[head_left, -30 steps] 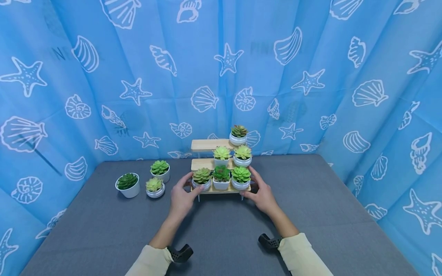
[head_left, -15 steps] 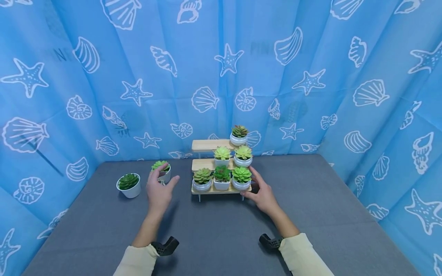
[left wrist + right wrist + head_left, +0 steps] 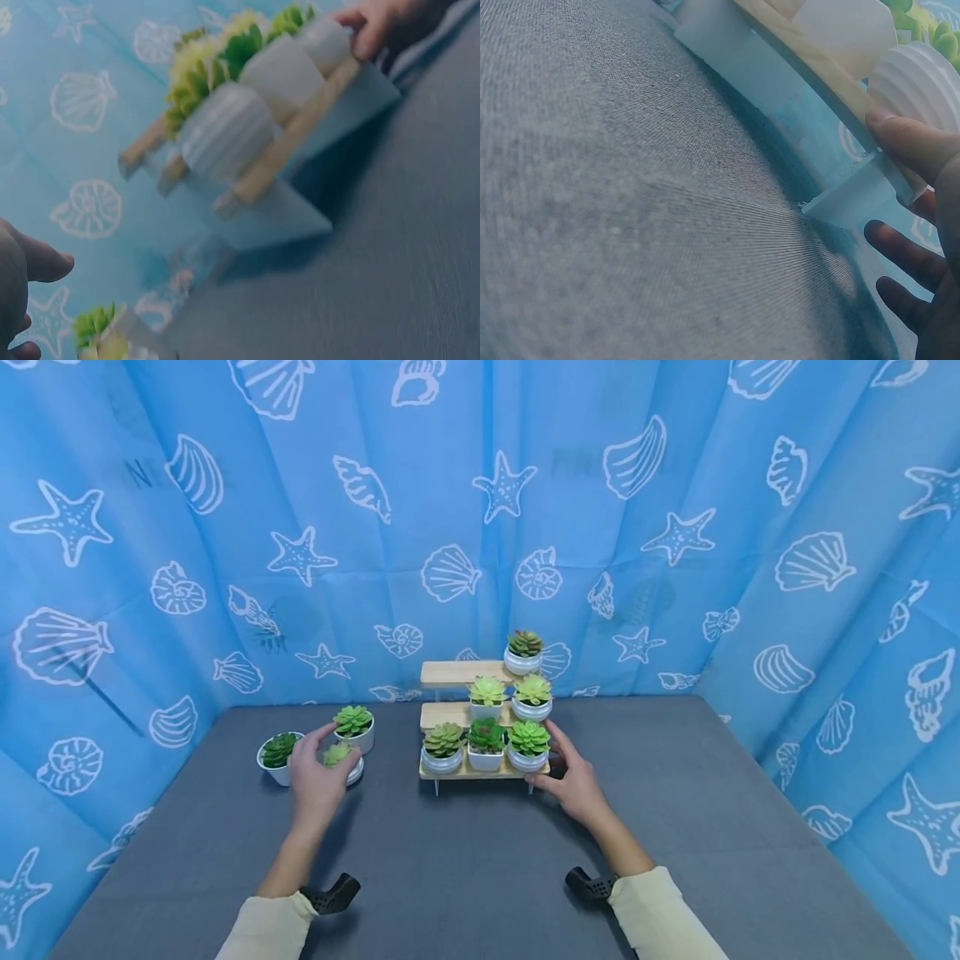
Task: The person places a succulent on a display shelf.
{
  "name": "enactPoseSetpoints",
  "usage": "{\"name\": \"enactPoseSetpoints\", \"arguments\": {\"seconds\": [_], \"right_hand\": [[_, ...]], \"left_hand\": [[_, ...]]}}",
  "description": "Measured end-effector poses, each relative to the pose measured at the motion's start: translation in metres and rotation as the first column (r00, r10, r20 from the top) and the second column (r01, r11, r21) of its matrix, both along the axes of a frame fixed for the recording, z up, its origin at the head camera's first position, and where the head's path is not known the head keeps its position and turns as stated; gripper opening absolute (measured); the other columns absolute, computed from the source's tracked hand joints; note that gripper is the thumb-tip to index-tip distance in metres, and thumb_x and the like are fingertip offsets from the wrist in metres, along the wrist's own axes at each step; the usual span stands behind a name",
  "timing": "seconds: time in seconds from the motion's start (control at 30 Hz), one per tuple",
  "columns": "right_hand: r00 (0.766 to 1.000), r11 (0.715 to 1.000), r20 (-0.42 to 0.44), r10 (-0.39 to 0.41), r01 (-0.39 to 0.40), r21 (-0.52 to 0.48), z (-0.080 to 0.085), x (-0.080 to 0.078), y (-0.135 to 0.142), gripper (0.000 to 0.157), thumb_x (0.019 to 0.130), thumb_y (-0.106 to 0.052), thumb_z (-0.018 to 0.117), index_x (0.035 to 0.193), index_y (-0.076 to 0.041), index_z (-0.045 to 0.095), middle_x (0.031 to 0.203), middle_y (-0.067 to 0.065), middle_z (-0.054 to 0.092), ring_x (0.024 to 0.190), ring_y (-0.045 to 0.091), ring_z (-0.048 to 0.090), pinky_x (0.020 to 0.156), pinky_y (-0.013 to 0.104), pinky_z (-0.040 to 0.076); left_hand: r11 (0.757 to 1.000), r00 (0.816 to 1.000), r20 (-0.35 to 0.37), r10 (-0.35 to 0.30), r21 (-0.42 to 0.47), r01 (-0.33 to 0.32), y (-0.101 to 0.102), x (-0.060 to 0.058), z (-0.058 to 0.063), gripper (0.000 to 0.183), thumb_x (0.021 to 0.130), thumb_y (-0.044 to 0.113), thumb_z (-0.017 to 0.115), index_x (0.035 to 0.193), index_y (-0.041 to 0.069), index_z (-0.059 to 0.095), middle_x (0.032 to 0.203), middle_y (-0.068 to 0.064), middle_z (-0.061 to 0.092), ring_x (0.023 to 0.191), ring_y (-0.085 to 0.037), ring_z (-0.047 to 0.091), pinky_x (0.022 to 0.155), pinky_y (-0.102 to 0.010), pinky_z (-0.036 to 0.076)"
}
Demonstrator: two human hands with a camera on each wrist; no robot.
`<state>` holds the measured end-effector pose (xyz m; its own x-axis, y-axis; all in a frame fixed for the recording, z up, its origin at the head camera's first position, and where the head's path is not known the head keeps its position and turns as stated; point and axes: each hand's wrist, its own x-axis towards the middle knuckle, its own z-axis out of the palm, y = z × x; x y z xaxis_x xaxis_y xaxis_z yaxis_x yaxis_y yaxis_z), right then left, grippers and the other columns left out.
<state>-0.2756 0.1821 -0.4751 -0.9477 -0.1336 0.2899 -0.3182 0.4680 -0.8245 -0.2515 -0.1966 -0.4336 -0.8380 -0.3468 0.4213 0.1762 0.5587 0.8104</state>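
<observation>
My left hand open, thumb and fingers spread around pale yellow-green succulent in round white pot on grey cloth-covered table; contact unclear. Bright green succulent in white cup-shaped pot just behind it. My right hand pinches right end of pale wooden three-tier stand, at lowest board. I judge round pot light, stiff, probably slick; leaves springy, apt to bend. I'd take pot low by opposite sides, thumb against fingers, clear of leaves.

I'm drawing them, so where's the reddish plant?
In the head view, the reddish plant sits at the right end of the top shelf, above a yellow-green plant.
</observation>
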Motion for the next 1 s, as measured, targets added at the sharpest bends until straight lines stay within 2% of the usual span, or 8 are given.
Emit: {"name": "enactPoseSetpoints", "arguments": {"seconds": [0.2, 0.4, 0.57, 0.7, 1.0], "right_hand": [[1.0, 1.0, 0.005, 0.004, -0.004, 0.003, 0.003, 0.0, 0.0, 0.095, 0.079, -0.017, 0.083, 0.154, -0.032, 0.026, 0.136, 0.017, 0.055, 0.109, 0.033, 0.061, 0.093, 0.055, 0.045], [1.0, 1.0, 0.016, 0.001, -0.001, 0.004, 0.002, 0.001, 0.0, 0.096, 0.079, -0.019, 0.083, 0.154, -0.035, 0.026, 0.137, 0.017, 0.054, 0.109, 0.033, 0.061, 0.093, 0.055, 0.046], [1.0, 1.0, 0.006, 0.0, 0.0, 0.001, 0.0, 0.001, 0.0, 0.096, 0.079, -0.018, 0.083, 0.154, -0.034, 0.026, 0.136, 0.017, 0.054, 0.109, 0.032, 0.061, 0.093, 0.055, 0.045], [1.0, 1.0, 0.0, -0.006, 0.006, 0.014, -0.001, 0.002, 0.0, 0.095, 0.079, -0.018, 0.083, 0.154, -0.033, 0.026, 0.136, 0.017, 0.055, 0.109, 0.032, 0.061, 0.093, 0.055, 0.045], [1.0, 1.0, 0.003, -0.015, 0.015, 0.02, 0.001, 0.003, 0.0, 0.095, 0.079, -0.016, 0.083, 0.154, -0.031, 0.027, 0.136, 0.018, 0.054, 0.109, 0.032, 0.06, 0.094, 0.055, 0.044]], "left_hand": [[0.997, 0.993, 0.118, 0.017, -0.073, -0.009, -0.013, 0.004, -0.013, 0.062, 0.084, 0.02, 0.077, 0.137, 0.002, 0.05, 0.127, -0.024, 0.049, 0.118, -0.038, 0.044, 0.095, -0.056, 0.032], [0.998, 0.975, 0.223, -0.019, -0.057, 0.033, -0.021, 0.002, -0.024, 0.07, 0.085, 0.019, 0.075, 0.142, -0.002, 0.041, 0.134, -0.027, 0.044, 0.125, -0.041, 0.041, 0.1, -0.057, 0.034], [0.998, 0.961, 0.272, -0.046, -0.029, 0.056, -0.025, -0.002, -0.033, 0.075, 0.085, 0.017, 0.075, 0.145, -0.004, 0.034, 0.136, -0.029, 0.042, 0.127, -0.042, 0.04, 0.103, -0.055, 0.033], [0.999, 0.95, 0.309, -0.034, -0.029, 0.045, -0.027, -0.006, -0.038, 0.076, 0.086, 0.016, 0.073, 0.146, -0.005, 0.032, 0.138, -0.029, 0.042, 0.128, -0.042, 0.041, 0.105, -0.054, 0.032], [0.999, 0.938, 0.345, -0.04, 0.017, 0.036, -0.03, -0.01, -0.042, 0.074, 0.085, 0.018, 0.074, 0.142, -0.006, 0.034, 0.133, -0.029, 0.045, 0.123, -0.043, 0.044, 0.102, -0.054, 0.036]]}}
